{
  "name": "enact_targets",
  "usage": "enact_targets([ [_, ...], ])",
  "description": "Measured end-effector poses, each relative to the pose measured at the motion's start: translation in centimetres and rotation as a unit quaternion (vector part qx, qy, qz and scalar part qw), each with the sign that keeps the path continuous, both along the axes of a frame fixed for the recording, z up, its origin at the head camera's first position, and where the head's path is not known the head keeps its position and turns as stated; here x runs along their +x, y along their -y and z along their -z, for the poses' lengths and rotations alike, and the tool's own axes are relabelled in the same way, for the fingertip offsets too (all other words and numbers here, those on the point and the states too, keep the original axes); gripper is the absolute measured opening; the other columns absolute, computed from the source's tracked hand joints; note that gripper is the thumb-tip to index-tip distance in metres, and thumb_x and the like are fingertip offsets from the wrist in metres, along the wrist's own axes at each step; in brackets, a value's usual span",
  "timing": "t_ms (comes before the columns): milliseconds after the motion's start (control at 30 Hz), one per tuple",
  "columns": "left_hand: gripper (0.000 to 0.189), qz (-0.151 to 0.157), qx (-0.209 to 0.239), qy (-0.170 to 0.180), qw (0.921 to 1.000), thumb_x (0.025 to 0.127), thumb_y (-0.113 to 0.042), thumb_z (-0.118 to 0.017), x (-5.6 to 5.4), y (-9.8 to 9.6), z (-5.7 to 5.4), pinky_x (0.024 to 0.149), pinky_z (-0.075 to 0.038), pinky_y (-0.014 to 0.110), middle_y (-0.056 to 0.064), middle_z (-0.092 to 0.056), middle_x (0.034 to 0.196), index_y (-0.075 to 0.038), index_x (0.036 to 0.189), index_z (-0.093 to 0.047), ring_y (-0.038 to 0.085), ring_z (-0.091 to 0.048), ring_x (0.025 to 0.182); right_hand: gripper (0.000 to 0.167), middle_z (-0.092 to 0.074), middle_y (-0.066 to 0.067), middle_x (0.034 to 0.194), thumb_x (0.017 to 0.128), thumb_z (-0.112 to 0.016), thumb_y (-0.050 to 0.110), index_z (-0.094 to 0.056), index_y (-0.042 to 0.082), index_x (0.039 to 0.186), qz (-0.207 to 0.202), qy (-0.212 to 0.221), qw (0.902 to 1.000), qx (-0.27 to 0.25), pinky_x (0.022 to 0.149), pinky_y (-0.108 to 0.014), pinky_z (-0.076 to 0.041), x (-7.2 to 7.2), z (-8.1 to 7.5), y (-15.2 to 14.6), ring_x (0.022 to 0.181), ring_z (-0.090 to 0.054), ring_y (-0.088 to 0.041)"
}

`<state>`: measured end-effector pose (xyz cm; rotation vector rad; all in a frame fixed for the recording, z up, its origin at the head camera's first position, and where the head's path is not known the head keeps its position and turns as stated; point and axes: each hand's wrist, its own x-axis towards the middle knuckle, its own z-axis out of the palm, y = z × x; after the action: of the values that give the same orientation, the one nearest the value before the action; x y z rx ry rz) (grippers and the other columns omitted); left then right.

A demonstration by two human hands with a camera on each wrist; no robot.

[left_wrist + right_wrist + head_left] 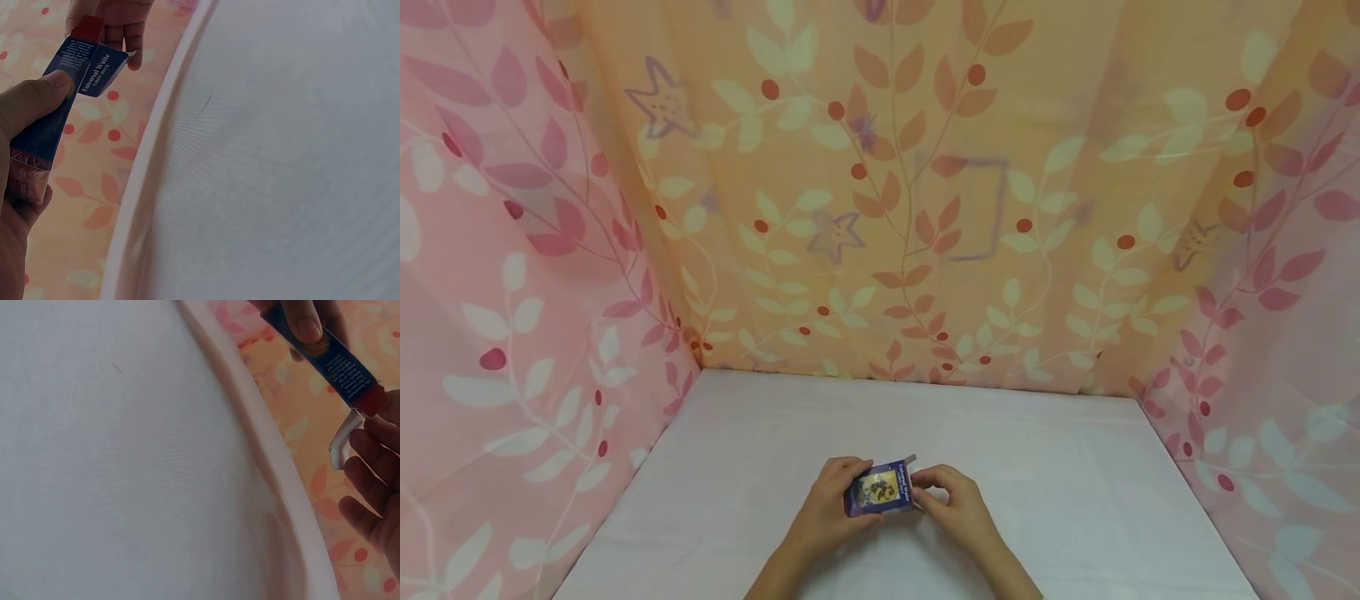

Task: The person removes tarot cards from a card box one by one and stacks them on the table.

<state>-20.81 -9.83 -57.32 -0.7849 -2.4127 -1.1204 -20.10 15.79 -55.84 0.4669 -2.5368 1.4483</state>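
Note:
A dark blue tarot deck box (877, 489), lettered "Universal Waite Tarot Deck", is held over the white table with its picture face up. My left hand (831, 504) grips it at the left end, the thumb (56, 84) along one narrow side. At the right end the lid flap (103, 72) stands folded outward, with a red tab (87, 28) beside it. The right hand (958, 504) has thumb and index finger at that end, pinching around the red tab (372, 400). Its other fingers (369, 484) fan out below. The box's inside is hidden.
A white cloth-covered table (760, 425) lies under both hands. Patterned leaf curtains stand around it: an orange one (820, 275) at the back, pink ones at the left (535, 333) and right (1285, 350).

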Motion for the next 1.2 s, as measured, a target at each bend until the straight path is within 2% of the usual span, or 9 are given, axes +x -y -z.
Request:
enact_targets([
  [133, 0.083, -0.002, 0.003, 0.006, 1.0000, 0.064, -0.032, -0.099, 0.07, 0.00, -0.05, 0.100, -0.051, 0.038, -0.012, -0.059, 0.129, -0.019, 0.137, -0.063, 0.011, -0.052, 0.121, 0.017, -0.073, 0.011, 0.101, 0.090, -0.080, 0.024, -0.075, 0.024, 0.106, 0.006, 0.017, 0.9998, -0.013, 0.090, -0.050, -0.057, 0.09, 0.04, 0.14, 0.093, -0.068, -0.008],
  [367, 0.084, -0.004, 0.001, 0.011, 0.9999, 0.065, -0.032, -0.098, 0.05, -0.05, -0.16, 0.101, -0.051, 0.037, -0.014, -0.057, 0.131, -0.022, 0.139, -0.061, 0.009, -0.051, 0.122, 0.018, -0.074, 0.007, 0.101, 0.088, -0.081, 0.023, -0.074, 0.021, 0.105, 0.020, 0.048, 0.9985, -0.016, 0.085, -0.032, -0.059, 0.08, 0.15, 0.38, 0.091, -0.068, -0.007],
  [633, 0.085, -0.003, 0.010, 0.013, 0.9999, 0.065, -0.030, -0.099, 0.13, -0.21, -0.47, 0.102, -0.051, 0.035, -0.018, -0.055, 0.131, -0.029, 0.140, -0.058, 0.009, -0.050, 0.123, 0.016, -0.074, 0.010, 0.099, 0.088, -0.081, 0.022, -0.074, 0.022, 0.103, 0.030, 0.054, 0.9978, -0.024, 0.087, -0.044, -0.060, -0.04, 0.18, 0.42, 0.090, -0.069, -0.007],
  [733, 0.085, -0.003, 0.008, 0.010, 0.9999, 0.065, -0.029, -0.099, 0.16, -0.23, -0.54, 0.102, -0.051, 0.035, -0.017, -0.055, 0.132, -0.027, 0.140, -0.058, 0.009, -0.050, 0.123, 0.014, -0.074, 0.010, 0.097, 0.088, -0.080, 0.023, -0.075, 0.023, 0.101, 0.034, 0.060, 0.9975, -0.019, 0.086, -0.041, -0.060, -0.08, 0.07, 0.44, 0.089, -0.069, -0.007],
  [967, 0.083, -0.001, 0.001, 0.010, 0.9999, 0.067, -0.032, -0.097, 0.31, -0.19, -0.70, 0.103, -0.050, 0.035, -0.014, -0.055, 0.133, -0.015, 0.139, -0.061, 0.011, -0.049, 0.125, 0.012, -0.074, 0.009, 0.095, 0.089, -0.079, 0.024, -0.076, 0.021, 0.100, 0.037, 0.068, 0.9969, -0.009, 0.080, -0.025, -0.057, -0.13, -0.07, 0.53, 0.088, -0.069, -0.007],
  [1200, 0.082, -0.004, -0.002, 0.012, 0.9999, 0.068, -0.033, -0.097, 0.48, -0.09, -0.54, 0.103, -0.050, 0.035, -0.014, -0.054, 0.133, -0.019, 0.140, -0.060, 0.010, -0.049, 0.125, 0.012, -0.075, 0.009, 0.095, 0.090, -0.078, 0.024, -0.076, 0.019, 0.101, 0.039, 0.075, 0.9964, -0.005, 0.081, -0.024, -0.057, 0.01, -0.03, 0.64, 0.088, -0.070, -0.006],
])
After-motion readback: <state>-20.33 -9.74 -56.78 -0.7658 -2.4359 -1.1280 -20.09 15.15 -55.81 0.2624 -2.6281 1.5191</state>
